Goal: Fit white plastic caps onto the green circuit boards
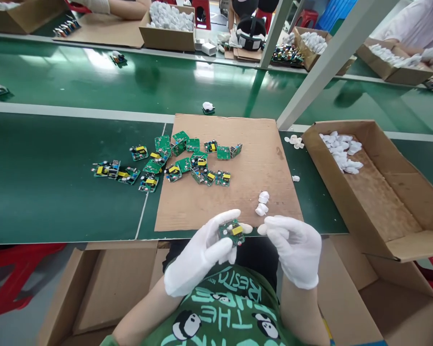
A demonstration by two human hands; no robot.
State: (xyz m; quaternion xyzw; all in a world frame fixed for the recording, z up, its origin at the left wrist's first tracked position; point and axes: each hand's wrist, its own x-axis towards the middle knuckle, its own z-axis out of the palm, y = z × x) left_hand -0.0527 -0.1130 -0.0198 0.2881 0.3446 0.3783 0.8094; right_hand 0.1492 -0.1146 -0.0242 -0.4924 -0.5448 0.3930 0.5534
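Note:
My left hand (205, 254), in a white glove, grips a small green circuit board (232, 231) with a yellow part on it. The board is held between thumb and fingers just in front of the cardboard sheet's near edge. To its right, my gloved right hand (292, 245) is closed in a pinch, its fingertips a short gap from the board. Whatever it may hold cannot be told apart from the white glove. Two small white pieces (262, 203) lie on the cardboard sheet (252, 168) above my right hand. Several similar circuit boards (198, 162) are spread over the sheet's left part.
More boards (117, 172) lie on the green table left of the sheet. An open cardboard box (393, 192) with white pieces (342, 151) stands right. Beyond runs a green conveyor (159, 77) carrying a few items. A slanted post (332, 62) rises behind. Co-workers sit across.

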